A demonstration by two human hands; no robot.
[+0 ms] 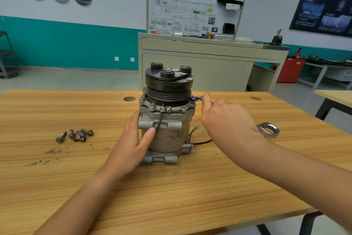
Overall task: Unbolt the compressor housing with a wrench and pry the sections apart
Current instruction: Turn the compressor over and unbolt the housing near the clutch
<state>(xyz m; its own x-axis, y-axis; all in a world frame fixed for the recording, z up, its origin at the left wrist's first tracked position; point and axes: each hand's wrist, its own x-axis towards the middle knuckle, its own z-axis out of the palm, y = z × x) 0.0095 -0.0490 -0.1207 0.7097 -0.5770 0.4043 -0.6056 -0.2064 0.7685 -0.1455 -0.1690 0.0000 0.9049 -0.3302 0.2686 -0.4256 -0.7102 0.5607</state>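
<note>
Far left on the wooden surface (pixel 171 187) you've got a little pile of loose bolts (pixel 75 135) lying on their sides, well apart from everything else, with some dark smudges just in front of them.

Moving in, your left grip (pixel 133 139) is released. The fingers run straight up the left side of the compressor (pixel 165 120) and the thumb lies across the front, right beside the black wire that drops down from the flange. So it's pressing on the housing, not clenched around it.

The compressor itself stands upright near the middle of the surface, with the dark grooved pulley (pixel 168 84) on top and the mounting lugs down at the base. There are bolt heads in the flange just below the pulley.

On the right, your right grip (pixel 226 118) is curled round the shaft of the wrench (pixel 270 136) with the thumb pointing up. The small end sits at the right edge of the flange, just under the pulley. The big ring end pokes out past your wrist, but I can't tell if it's touching the surface. A thin black lead (pixel 200 142) trails off the compressor's right side, under your forearm.

At the back there's a beige cabinet with a wiring-diagram board (pixel 194 12), and a red bin (pixel 290 69) further right.
</note>
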